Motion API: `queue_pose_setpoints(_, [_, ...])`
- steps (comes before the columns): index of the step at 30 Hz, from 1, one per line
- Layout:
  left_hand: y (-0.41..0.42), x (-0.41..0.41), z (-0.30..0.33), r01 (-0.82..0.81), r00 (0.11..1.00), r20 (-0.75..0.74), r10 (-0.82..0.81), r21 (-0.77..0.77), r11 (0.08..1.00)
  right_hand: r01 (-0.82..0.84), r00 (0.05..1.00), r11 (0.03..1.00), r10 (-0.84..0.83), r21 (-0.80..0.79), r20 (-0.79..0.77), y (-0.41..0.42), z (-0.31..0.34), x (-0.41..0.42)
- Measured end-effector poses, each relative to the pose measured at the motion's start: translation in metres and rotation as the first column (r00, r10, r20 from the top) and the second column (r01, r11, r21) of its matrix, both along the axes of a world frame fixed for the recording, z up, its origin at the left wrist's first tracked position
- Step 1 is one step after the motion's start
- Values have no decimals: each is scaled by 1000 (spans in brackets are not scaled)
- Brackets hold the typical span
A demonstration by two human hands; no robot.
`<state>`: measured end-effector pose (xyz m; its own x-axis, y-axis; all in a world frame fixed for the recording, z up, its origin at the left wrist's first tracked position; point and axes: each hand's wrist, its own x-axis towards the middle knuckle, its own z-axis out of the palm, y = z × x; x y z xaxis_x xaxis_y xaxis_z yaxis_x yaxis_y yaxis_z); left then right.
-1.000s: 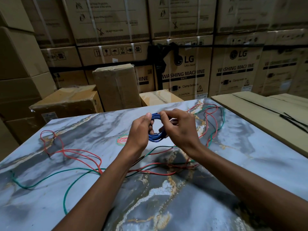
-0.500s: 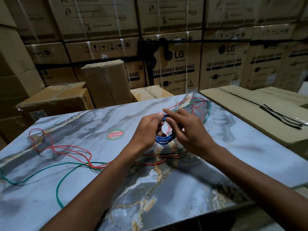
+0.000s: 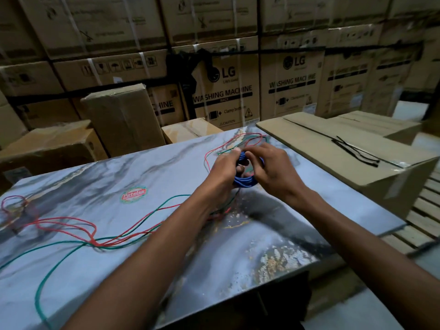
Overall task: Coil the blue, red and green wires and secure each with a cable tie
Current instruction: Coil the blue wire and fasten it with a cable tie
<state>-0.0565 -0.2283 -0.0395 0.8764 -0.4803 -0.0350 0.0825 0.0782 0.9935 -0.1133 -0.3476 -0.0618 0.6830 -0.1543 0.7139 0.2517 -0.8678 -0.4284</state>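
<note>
Stacked cartons [image 3: 223, 96] wall a marbled bench [image 3: 154, 186]. Red wire [image 3: 64, 222] and green wire [image 3: 59, 260] sprawl loose. Both hands, left hand [image 3: 223, 172] and right hand [image 3: 273, 170], grip the blue coil [image 3: 245, 181] above it: light, springy, best pinched across the loops.

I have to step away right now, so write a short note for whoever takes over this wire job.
Left hand and right hand both grip the blue wire coil above the marble table; no tie on it that I can see.
Red wire and green wire lie loose and uncoiled on the table.
Black cable ties lie on the cardboard box to the right.
Left: tie blue, then coil and tie red and green.
</note>
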Motion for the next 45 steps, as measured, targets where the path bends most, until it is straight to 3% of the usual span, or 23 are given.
queue_pose_setpoints(3, [-30,-1,-11,-48,990,134,39,63,997,39,999,998,-38,48,-29,-17,1,-11])
queue_pose_setpoints(9, [-68,-5,-27,-42,969,247,-6,189,981,109,985,976,-81,187,-152,-50,-14,-28])
queue_pose_setpoints(14, [-89,-9,-40,-19,952,302,-53,233,972,177,950,971,-126,161,-285,-74,-19,-38])
queue_pose_setpoints(19, [-93,-6,-45,-34,929,363,-74,283,959,380,895,914,-325,140,-306,-113,-11,-44])
queue_pose_setpoints(22, [-92,-2,-49,-40,933,356,-58,261,964,520,815,854,-501,-14,-291,-135,-2,-50])
queue_pose_setpoints(25, [-92,-2,-51,-42,931,360,-55,256,966,651,642,740,-655,-169,-398,-157,1,-52])
queue_pose_setpoints(29, [-93,-4,-52,-45,917,392,-68,273,961,680,509,708,-644,-192,-572,-180,-4,-49])
queue_pose_setpoints(37, [-91,-1,-55,-43,908,411,-78,277,960,686,573,712,-657,-153,-490,-178,-11,-47])
queue_pose_setpoints(45, [-88,-1,-58,-41,906,418,-73,257,965,721,549,673,-700,-166,-457,-176,-11,-47])
